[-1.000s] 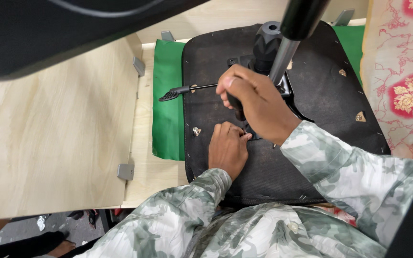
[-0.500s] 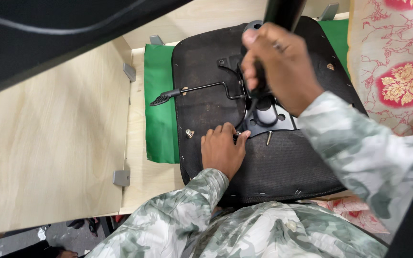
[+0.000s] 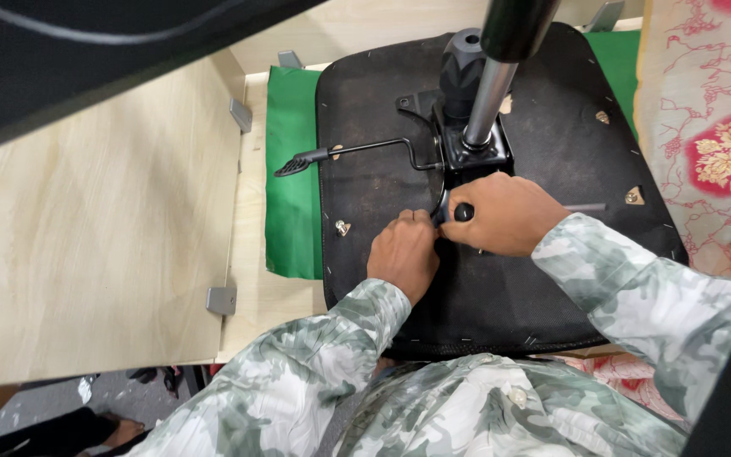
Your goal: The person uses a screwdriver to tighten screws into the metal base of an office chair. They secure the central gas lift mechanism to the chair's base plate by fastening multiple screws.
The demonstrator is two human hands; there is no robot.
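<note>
A black chair seat (image 3: pixel 382 110) lies upside down on a wooden bench. Its metal mechanism plate (image 3: pixel 475 156) carries a silver gas-lift column (image 3: pixel 488 93) that rises toward the camera. A thin black lever (image 3: pixel 357 151) with a paddle tip sticks out to the left. My right hand (image 3: pixel 509 216) is closed around a black tool with a round end (image 3: pixel 464 211), just below the plate. My left hand (image 3: pixel 403 254) rests on the seat, and its fingertips pinch at the tool's front end. What lies under the fingers is hidden.
A green cloth (image 3: pixel 291 211) lies under the seat's left edge. A light wooden panel (image 3: pixel 103 237) with grey metal brackets (image 3: pixel 222 299) stands at the left. A red floral fabric (image 3: pixel 721 144) lies at the right. Small brass fittings (image 3: pixel 343 227) dot the seat.
My right hand has come down from the column's top to the seat below the plate and now grips a tool. My left hand has shifted slightly up to meet it.
</note>
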